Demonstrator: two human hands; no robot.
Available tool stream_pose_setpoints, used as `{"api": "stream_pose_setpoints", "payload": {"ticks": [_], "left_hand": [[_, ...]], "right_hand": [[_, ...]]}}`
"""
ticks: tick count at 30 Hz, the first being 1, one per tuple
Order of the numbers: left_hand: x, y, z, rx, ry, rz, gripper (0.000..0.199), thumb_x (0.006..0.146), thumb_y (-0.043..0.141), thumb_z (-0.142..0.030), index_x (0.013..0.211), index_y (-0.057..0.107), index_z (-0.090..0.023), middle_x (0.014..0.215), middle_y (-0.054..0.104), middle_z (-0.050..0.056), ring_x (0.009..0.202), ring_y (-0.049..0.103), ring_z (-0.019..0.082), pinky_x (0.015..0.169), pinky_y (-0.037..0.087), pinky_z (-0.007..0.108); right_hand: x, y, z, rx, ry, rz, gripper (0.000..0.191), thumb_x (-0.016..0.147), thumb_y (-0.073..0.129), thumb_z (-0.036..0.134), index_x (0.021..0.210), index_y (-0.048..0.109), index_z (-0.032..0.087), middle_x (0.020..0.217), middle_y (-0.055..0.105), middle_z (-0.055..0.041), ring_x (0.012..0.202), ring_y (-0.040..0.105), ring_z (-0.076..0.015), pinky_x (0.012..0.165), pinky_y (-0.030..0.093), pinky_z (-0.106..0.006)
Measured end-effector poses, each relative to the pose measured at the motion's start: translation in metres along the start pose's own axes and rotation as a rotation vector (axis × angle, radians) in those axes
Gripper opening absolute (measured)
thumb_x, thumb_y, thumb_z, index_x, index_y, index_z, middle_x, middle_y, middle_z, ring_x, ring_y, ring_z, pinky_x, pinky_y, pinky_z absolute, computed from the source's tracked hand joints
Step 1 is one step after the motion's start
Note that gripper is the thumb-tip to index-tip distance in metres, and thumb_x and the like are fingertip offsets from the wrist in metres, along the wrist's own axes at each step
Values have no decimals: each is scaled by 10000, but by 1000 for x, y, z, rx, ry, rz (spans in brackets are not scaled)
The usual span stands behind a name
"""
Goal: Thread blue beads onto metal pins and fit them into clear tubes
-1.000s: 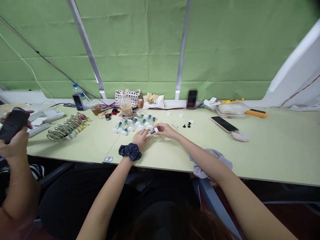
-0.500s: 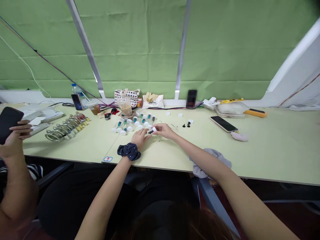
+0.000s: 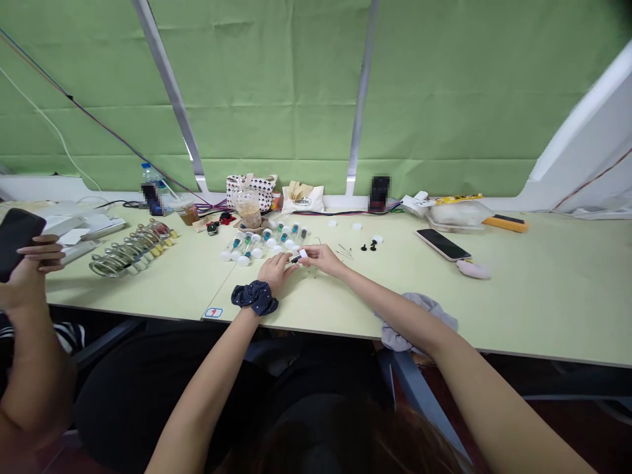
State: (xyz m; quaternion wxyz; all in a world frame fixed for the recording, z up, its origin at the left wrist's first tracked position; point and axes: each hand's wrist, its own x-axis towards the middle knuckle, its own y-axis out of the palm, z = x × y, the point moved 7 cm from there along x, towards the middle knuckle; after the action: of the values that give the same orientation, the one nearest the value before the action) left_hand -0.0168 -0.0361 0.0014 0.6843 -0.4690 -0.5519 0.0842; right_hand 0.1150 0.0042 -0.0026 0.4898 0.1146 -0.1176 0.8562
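Between my two hands is a small clear vial (image 3: 296,258) with black pieces inside and a white cap at its right end. My left hand (image 3: 275,271), with a dark scrunchie on the wrist, has its fingers closed at the vial's left end. The fingers of my right hand (image 3: 318,257) pinch the white cap. Just behind my hands lie several capped vials (image 3: 247,243) with blue and green contents. To the right are thin metal pieces (image 3: 344,251), black pieces (image 3: 372,246) and loose white caps (image 3: 357,226).
A ring-topped metal row (image 3: 133,249) stands at the left, near another person's hand holding a phone (image 3: 20,240). Drink cups (image 3: 247,209) and bags stand at the back. A phone (image 3: 443,245), a plastic box (image 3: 457,216) and a grey cloth (image 3: 419,316) lie rightward.
The vial has shifted very slightly left between my hands. My grip looks the same, and the things on the table have not moved.
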Motion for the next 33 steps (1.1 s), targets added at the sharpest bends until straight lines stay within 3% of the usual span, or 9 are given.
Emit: {"api": "stream_pose_setpoints", "payload": {"ticks": [7, 11, 15, 18, 20, 23, 28, 33], "left_hand": [[4, -3, -1, -32, -56, 14, 353, 874, 444, -432, 1112, 516, -182, 956, 640, 91, 815, 616, 187, 738, 442, 308], [5, -16, -7, 15, -91, -70, 447, 832, 505, -464, 1178, 486, -182, 1073, 604, 135, 1018, 560, 252, 882, 377, 380], [2, -31, -3, 36, -211, -219, 553, 814, 528, -453, 1265, 397, -161, 1233, 478, 177, 1181, 426, 297, 948, 326, 426], [1, -29, 3, 17, -250, -229, 500, 832, 504, -388, 1256, 391, -148, 1231, 448, 183, 1171, 420, 301, 926, 345, 433], [1, -24, 6, 5, -253, -203, 472, 829, 501, -347, 1244, 396, -149, 1222, 442, 178, 1152, 429, 301, 907, 358, 433], [0, -16, 10, 0, -268, -148, 428, 813, 509, -302, 1206, 424, -158, 1195, 449, 169, 1114, 450, 305, 873, 375, 436], [-1, -6, 12, -9, -276, -58, 336, 798, 511, -256, 1122, 476, -174, 1145, 471, 152, 1061, 475, 299, 825, 393, 429], [-1, -5, 13, -25, -265, -46, 300, 793, 509, -238, 1087, 492, -181, 1122, 477, 139, 1035, 488, 285, 819, 397, 420]], "right_hand": [[0, 8, 11, -75, -57, -4, 453, 664, 681, 429, 1022, 575, 172, 714, 593, 9, 600, 565, -112, 589, 486, -243], [7, -8, 18, -93, -69, -62, 412, 643, 696, 426, 944, 584, 168, 709, 594, 3, 583, 558, -105, 562, 472, -232], [6, -69, 12, -136, -33, -449, 410, 633, 686, 429, 924, 580, 160, 668, 589, -6, 549, 554, -115, 529, 465, -241], [-5, -111, -1, -211, 29, -734, 408, 637, 664, 415, 946, 555, 171, 762, 608, -26, 598, 586, -129, 544, 482, -249], [-9, -125, -10, -249, 67, -817, 409, 635, 652, 401, 959, 546, 175, 809, 613, -33, 631, 598, -137, 569, 498, -263], [-7, -128, -20, -274, 85, -814, 402, 643, 631, 390, 975, 549, 179, 825, 616, -30, 641, 604, -140, 611, 517, -285], [5, -112, -27, -344, 48, -698, 383, 667, 608, 388, 993, 574, 190, 876, 625, -37, 640, 604, -140, 669, 520, -318], [11, -104, -25, -373, 11, -681, 370, 666, 617, 380, 984, 590, 194, 892, 625, -45, 678, 600, -161, 680, 524, -336]]}}
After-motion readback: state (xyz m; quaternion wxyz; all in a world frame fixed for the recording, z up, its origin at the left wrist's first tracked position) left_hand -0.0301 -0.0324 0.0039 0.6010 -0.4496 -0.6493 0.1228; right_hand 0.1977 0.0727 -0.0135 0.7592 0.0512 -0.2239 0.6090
